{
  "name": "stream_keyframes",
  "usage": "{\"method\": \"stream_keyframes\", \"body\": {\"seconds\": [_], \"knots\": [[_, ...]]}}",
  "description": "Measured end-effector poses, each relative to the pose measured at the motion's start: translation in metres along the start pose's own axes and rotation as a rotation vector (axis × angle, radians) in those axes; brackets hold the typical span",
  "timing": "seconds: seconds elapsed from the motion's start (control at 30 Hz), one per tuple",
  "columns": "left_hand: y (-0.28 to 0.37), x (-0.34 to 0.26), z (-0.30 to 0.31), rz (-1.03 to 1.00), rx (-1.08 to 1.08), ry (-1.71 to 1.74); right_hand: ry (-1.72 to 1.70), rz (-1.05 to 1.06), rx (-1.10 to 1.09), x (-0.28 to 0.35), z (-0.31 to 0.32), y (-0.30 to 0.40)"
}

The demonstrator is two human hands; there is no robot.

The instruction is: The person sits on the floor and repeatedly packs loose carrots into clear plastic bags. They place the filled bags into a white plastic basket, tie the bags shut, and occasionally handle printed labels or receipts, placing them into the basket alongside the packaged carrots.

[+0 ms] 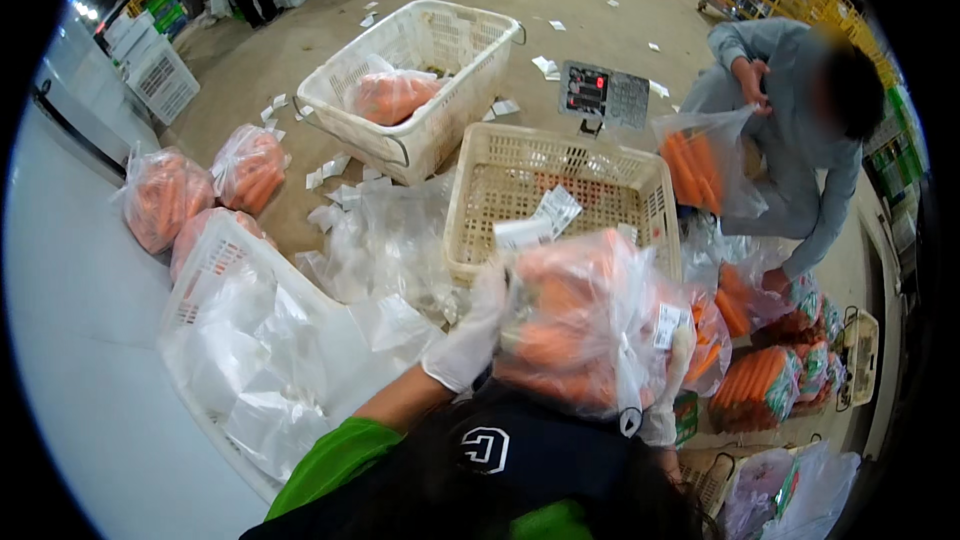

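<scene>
Between my white-gloved hands is a large clear plastic bag of carrots (559,337), lifted close to my chest. My left hand (476,334) grips its left side. On its right side is my right hand (671,386), partly hidden by the bag. A white label (670,326) with print sticks to the plastic near the right hand, and the gathered plastic forms a twisted strip down the front. Just beyond the bag stands a cream plastic crate (469,202) with loose printed labels (555,211) inside.
Left, plastic bags fill a white crate (180,307), with bagged carrots (166,199) beyond. Another white crate (420,157) holds one carrot bag (394,96). A scale display (604,94) stands ahead. At right, a crouching person (780,142) holds a carrot bag (694,165) near packed carrots (754,386).
</scene>
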State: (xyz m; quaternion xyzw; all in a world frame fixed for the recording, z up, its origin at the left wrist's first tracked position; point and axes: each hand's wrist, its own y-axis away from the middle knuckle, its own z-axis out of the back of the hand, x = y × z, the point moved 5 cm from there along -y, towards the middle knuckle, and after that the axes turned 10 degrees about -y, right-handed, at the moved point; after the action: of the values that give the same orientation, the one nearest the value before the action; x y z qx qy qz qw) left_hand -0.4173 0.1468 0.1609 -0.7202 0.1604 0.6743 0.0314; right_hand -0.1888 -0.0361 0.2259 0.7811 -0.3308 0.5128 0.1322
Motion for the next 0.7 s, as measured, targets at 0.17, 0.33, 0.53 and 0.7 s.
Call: {"method": "stream_keyframes", "body": {"seconds": [0.17, 0.33, 0.53, 0.7], "knots": [[-0.065, -0.155, 0.078, 0.107, -0.098, 0.532, -0.278, -0.324, 0.296, -0.012, -0.164, -0.095], [-0.149, -0.092, 0.205, 0.114, -0.287, 0.296, -0.075, -0.647, 0.516, -0.119, -0.215, -0.144], [-0.199, -0.033, 0.260, 0.307, -0.211, 0.009, -0.247, -0.789, 0.397, -0.229, -0.257, -0.155], [-0.319, -0.175, 0.286, -0.115, -0.308, -0.027, -0.439, -0.654, 0.403, -0.233, -0.384, -0.300]]}}
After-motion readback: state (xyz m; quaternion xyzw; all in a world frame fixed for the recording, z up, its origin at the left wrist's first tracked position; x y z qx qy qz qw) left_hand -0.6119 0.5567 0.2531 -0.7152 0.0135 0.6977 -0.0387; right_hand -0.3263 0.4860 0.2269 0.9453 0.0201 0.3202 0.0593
